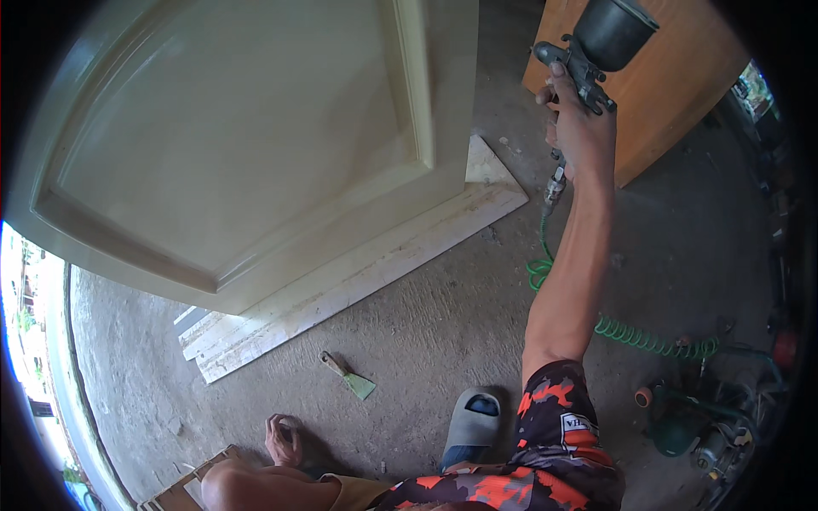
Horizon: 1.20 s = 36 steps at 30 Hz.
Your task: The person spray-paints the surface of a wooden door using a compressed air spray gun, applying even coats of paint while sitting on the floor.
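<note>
dark grey, the spray gun (pixel 581 70) hung before the brown board (pixel 673 85), the right hand (pixel 581 129) wrapped round it below the cup (pixel 609 38); i judged it stiff, top-heavy, best held there. the left hand (pixel 282 441), half-curled near the scraper (pixel 347 375), looked empty.

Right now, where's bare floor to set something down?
Bare concrete: between the white board, scraper and grey slipper; also left of the scraper, below the board's left end. Crowded: lower right, green hose and machinery; upper right, where the right hand holds a spray gun.
</note>
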### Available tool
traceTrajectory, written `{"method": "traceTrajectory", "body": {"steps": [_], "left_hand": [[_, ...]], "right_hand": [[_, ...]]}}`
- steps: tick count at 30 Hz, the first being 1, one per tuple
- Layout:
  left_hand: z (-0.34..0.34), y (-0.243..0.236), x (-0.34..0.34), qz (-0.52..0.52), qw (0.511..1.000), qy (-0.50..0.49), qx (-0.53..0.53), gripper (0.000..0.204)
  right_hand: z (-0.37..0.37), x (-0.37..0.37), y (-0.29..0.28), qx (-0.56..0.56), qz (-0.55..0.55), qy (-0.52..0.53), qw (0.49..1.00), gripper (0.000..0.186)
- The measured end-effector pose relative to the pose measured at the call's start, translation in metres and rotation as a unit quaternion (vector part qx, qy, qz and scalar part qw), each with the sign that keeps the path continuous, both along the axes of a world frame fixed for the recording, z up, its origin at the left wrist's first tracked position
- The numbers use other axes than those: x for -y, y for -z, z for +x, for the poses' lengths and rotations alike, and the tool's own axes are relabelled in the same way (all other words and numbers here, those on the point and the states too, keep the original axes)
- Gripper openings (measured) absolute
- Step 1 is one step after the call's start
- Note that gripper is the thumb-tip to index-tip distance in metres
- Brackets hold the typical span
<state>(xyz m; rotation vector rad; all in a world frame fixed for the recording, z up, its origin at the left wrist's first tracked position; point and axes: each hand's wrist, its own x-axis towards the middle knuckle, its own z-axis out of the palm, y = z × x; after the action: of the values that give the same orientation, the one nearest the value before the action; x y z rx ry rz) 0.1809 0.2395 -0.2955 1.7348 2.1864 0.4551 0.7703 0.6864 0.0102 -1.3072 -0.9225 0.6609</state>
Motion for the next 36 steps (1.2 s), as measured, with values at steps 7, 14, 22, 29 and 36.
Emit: {"method": "traceTrajectory", "body": {"steps": [7,14,22,29,36], "left_hand": [[-0.02,0.029,0.013,-0.018,0.999,-0.012,0.032,0.048],[-0.026,0.029,0.016,-0.002,0.998,-0.029,0.047,0.049],[-0.036,0.02,0.019,-0.029,0.996,-0.045,0.068,0.055],[-0.037,0.021,0.019,-0.024,0.992,-0.039,0.118,0.053],[-0.047,0.018,0.02,-0.006,0.991,-0.022,0.132,0.052]], "right_hand": [[-0.049,0.038,0.004,0.006,0.001,-0.034,0.999,0.032],[-0.136,0.072,0.014,0.05,0.034,-0.08,0.995,0.033],[-0.26,0.106,0.021,0.076,0.067,-0.128,0.987,0.037],[-0.364,0.148,0.015,0.057,0.064,-0.208,0.974,0.033],[-0.463,0.175,0.017,0.104,0.149,-0.228,0.957,0.032]]}}
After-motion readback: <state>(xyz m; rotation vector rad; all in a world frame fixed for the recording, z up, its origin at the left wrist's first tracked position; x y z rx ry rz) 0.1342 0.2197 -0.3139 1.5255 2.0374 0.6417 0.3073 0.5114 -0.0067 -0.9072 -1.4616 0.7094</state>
